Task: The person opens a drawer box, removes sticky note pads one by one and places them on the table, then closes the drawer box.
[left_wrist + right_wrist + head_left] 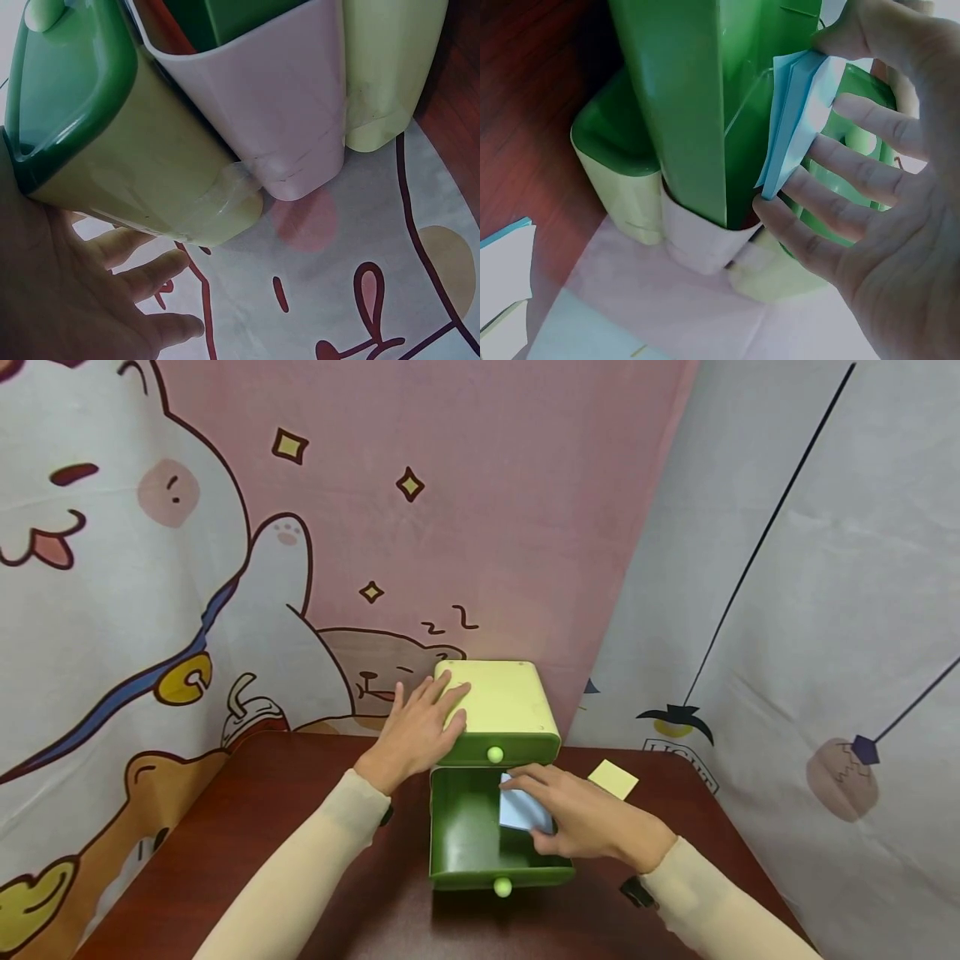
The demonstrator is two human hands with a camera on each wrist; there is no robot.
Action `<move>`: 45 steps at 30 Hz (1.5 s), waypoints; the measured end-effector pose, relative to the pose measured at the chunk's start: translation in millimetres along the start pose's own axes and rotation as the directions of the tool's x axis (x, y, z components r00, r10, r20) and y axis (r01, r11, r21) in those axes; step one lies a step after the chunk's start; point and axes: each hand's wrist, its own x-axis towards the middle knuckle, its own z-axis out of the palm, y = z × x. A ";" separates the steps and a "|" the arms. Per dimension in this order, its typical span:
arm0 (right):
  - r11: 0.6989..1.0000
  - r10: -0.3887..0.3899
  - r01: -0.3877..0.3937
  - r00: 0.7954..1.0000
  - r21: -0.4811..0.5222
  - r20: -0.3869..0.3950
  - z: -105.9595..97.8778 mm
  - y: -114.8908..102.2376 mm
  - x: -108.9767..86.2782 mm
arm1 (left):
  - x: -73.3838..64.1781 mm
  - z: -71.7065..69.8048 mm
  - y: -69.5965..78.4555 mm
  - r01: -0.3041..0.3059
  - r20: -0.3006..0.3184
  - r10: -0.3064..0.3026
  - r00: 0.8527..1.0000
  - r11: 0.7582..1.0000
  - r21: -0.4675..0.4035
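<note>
A small drawer cabinet (506, 702) with a pale yellow top stands on the table. Its green middle drawer (465, 827) is pulled out, while the top drawer (517, 750) sits closed. My left hand (420, 727) rests on the cabinet's top left edge with its fingers spread. Over the right side of the open drawer, my right hand (585, 814) holds a stack of light blue sticky notes (521, 810). The right wrist view shows the blue stack (799, 120) tilted between thumb and fingertips, its sheets slightly fanned apart.
A pale yellow note pad (615, 778) lies on the dark red table (315, 852), right of the cabinet. In the left wrist view the pink middle section (262, 105) shows beside the yellow ones. A cartoon-printed cloth (487, 510) hangs close behind the cabinet.
</note>
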 end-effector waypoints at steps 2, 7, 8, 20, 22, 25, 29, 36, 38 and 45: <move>1.000 0.011 -0.011 1.000 0.003 -0.014 -0.4 0.9 -4.1 | -0.2 0.1 0.0 0.002 0.000 -0.002 1.000 1.000 -0.005; 0.998 0.062 -0.061 0.997 0.011 -0.038 -0.6 4.3 -15.3 | -0.3 0.8 0.4 0.003 0.001 -0.003 1.000 1.000 -0.011; 0.997 0.073 -0.073 0.996 0.014 -0.042 -0.4 5.3 -17.8 | -0.2 1.0 0.3 0.002 0.001 -0.002 1.000 1.000 -0.010; 0.985 0.137 -0.128 0.988 0.118 -0.068 -0.8 15.6 -38.3 | 0.3 2.1 -0.1 0.003 -0.004 -0.003 1.000 1.000 -0.012; 0.985 0.137 -0.128 0.987 0.116 -0.079 -1.2 16.8 -40.7 | 0.2 2.2 -0.2 0.004 -0.001 -0.004 1.000 1.000 -0.013; 0.988 0.133 -0.124 0.985 0.092 -0.109 -1.4 19.0 -43.8 | 0.0 1.8 0.2 0.006 0.002 -0.005 1.000 1.000 -0.014; 0.991 0.127 -0.120 0.982 0.059 -0.138 -1.6 22.7 -48.0 | -0.1 1.6 0.4 0.007 0.001 -0.007 1.000 1.000 -0.010; 0.991 0.132 -0.134 0.973 0.003 -0.192 -2.8 30.9 -58.3 | 0.0 2.3 0.4 0.011 0.008 -0.011 1.000 1.000 -0.010; 0.992 0.125 -0.129 0.969 -0.008 -0.211 -2.9 33.7 -60.9 | -0.1 2.1 0.6 0.013 0.009 -0.013 1.000 1.000 -0.009; 0.992 0.125 -0.118 0.965 0.044 -0.232 -1.0 43.8 -69.4 | -0.8 0.5 1.5 0.013 0.009 -0.013 1.000 1.000 -0.010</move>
